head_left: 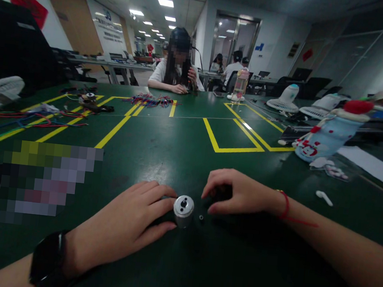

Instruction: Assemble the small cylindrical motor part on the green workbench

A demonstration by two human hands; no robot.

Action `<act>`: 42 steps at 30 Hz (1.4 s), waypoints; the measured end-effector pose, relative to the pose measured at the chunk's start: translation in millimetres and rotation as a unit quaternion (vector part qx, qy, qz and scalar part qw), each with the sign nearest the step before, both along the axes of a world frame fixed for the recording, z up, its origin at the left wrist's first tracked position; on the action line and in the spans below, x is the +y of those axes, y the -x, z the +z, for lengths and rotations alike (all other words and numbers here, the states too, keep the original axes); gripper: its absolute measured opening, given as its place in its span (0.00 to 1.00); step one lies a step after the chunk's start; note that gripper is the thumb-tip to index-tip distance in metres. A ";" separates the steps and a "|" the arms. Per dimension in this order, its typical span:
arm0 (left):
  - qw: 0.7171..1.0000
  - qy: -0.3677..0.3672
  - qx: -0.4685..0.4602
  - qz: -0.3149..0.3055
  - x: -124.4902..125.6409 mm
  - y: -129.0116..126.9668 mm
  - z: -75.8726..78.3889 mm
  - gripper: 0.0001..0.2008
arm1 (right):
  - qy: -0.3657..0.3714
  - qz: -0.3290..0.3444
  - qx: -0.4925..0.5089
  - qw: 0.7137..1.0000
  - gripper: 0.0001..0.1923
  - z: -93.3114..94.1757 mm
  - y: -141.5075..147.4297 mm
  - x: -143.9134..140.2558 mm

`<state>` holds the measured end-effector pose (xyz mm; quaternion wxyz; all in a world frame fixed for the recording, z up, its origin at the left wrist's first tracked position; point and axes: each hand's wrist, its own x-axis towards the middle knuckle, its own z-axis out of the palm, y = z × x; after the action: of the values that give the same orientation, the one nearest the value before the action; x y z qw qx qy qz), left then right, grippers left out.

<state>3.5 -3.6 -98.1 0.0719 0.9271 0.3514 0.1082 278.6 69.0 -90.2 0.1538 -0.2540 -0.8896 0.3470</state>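
A small silver motor [183, 213] stands upright on the green table. Its top face shows a dark centre and two small dark holes. My left hand [146, 212] rests at its left side, fingers and thumb around it. Just right of the motor lies a tiny ring-like metal part [201, 217]. My right hand [230, 193] is beside that part, fingers curled and thumb apart, with nothing visible between them.
Loose wires [53, 117] lie at the left and a wire bundle [153, 100] farther back. A blue bottle [332, 135], a white earbud [324, 197] and small fans [285, 98] are at the right. Another person [177, 69] sits across the table. Yellow tape [240, 152] marks the tabletop.
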 end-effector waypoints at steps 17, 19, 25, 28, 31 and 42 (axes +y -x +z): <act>0.999 -0.038 -0.015 -0.004 3.1 -14.3 -8.8 0.10 | -0.094 -0.094 0.129 0.983 0.06 16.5 29.9 -48.0; 0.999 -0.036 -0.016 -0.003 3.4 -17.7 -7.1 0.10 | -0.081 -0.096 0.116 0.985 0.05 18.4 27.1 -48.1; 1.000 -0.012 -0.006 0.002 6.3 -17.0 -7.8 0.11 | 0.012 -0.205 0.190 0.960 0.11 14.8 10.0 -20.5; 1.000 -0.009 -0.007 0.006 5.3 -14.1 -8.7 0.12 | -0.002 -0.324 0.215 0.921 0.12 0.6 -8.1 11.9; 1.000 -0.015 -0.011 0.003 3.6 -11.0 -6.7 0.12 | 0.006 -0.400 0.210 0.892 0.14 -16.6 -25.6 42.2; 1.000 -0.004 -0.001 0.006 0.4 -4.4 -0.6 0.12 | 0.026 -0.380 0.178 0.907 0.17 -25.9 -26.4 51.2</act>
<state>7.8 -3.2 -98.7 0.0679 0.9252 0.3564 0.1108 305.0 120.2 -116.1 0.4235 -0.5103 -0.6745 0.3246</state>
